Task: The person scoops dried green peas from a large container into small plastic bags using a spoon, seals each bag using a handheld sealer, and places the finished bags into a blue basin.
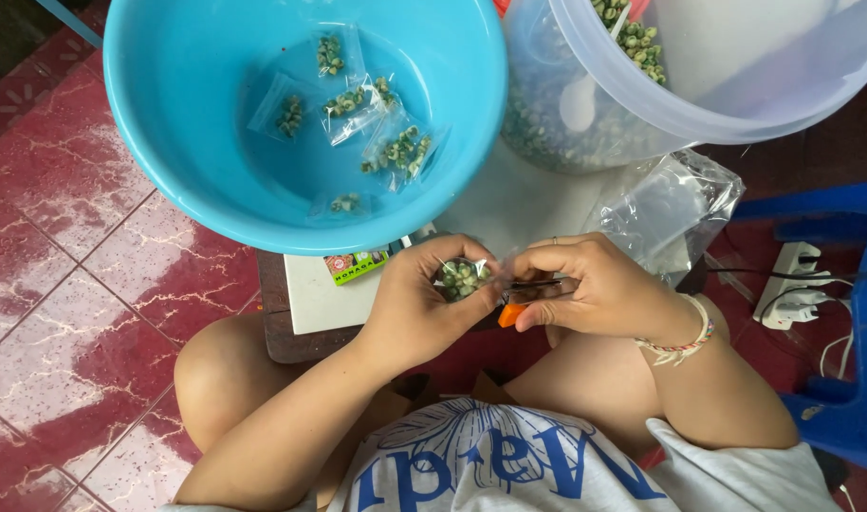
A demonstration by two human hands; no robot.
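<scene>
Small clear packet of green peas (463,278) held centrally, just above the lap, between both hands and level with the near edge of the low desk (280,337).

Left hand (422,305) — closed around the packet body from the left and below, thumb and fingers wrapped on the filled part. Right hand (585,284) — closed in a pinch immediately to the right of the packet, fingertips meeting the packet's open end; an orange-handled tool (511,313) gripped low in the same hand, its kind not discernible.

Key relation: packet long axis running roughly left to right, filled end in the left hand, mouth pointing toward the right hand. Hands nearly touching, separated only by the packet neck. Left hand bearing the load; right hand nearer the mouth.

Blue basin (168,114) straight ahead of the hands, beyond the desk, holding several finished packets (397,152). Clear tub of loose peas (566,123) ahead and to the right — stack of empty clear bags (675,204) just beside it, nearest the right hand.
</scene>
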